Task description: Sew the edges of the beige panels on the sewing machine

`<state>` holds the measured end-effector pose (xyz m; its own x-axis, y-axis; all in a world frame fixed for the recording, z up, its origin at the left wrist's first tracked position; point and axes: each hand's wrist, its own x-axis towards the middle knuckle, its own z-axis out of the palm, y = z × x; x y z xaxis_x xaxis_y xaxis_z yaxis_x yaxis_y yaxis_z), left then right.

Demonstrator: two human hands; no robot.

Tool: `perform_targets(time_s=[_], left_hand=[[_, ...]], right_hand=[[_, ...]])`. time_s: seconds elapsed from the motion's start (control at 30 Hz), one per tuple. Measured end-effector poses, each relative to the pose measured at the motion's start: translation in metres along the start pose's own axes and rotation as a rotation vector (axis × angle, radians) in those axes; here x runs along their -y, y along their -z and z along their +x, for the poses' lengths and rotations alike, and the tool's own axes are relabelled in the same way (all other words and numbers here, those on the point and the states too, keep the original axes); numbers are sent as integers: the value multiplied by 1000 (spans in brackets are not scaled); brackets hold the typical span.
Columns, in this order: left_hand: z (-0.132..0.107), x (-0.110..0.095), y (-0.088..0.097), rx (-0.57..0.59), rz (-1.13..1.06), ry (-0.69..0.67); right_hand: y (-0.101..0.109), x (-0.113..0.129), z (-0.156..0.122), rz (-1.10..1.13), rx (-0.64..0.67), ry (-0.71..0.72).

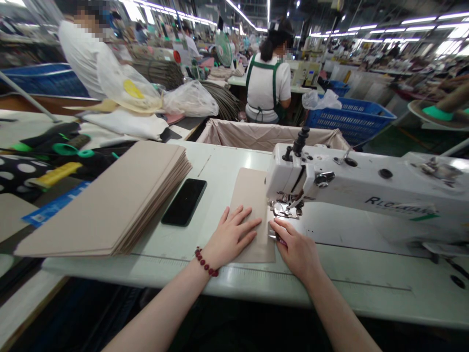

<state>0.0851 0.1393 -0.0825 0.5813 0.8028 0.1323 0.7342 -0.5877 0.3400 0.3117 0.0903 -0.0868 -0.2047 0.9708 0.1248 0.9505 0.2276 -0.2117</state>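
My left hand [232, 234] lies flat on a thin beige panel [252, 210], which sits on the white sewing table [220, 168] under the machine's front. My right hand [296, 250] rests at the panel's right edge, its fingertips close to the metal presser foot [284, 210] of the white industrial sewing machine [351, 181]. Neither hand grips anything. To the left lie a tall stack of similar beige panels [106, 200] and a black smartphone [184, 202]. A red bead bracelet [205, 261] circles my left wrist.
Behind the table stands a fabric-lined bin [271, 134], with a blue plastic basket [351, 120] beyond it. Black dotted material [22, 176] and a yellow strip [54, 175] lie at left. A co-worker in a green apron [267, 83] and another person [82, 54] work farther back.
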Motion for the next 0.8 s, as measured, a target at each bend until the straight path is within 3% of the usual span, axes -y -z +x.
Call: perform_targets(time_s=[0.2, 0.57, 0.8], left_hand=[[-1, 0, -1, 15, 21, -9], [-8, -5, 6, 90, 28, -175], [2, 1, 0, 81, 25, -203]], right_hand=[[1, 0, 0, 38, -7, 5], [-1, -1, 0, 81, -15, 7], [-4, -4, 0, 112, -45, 22]])
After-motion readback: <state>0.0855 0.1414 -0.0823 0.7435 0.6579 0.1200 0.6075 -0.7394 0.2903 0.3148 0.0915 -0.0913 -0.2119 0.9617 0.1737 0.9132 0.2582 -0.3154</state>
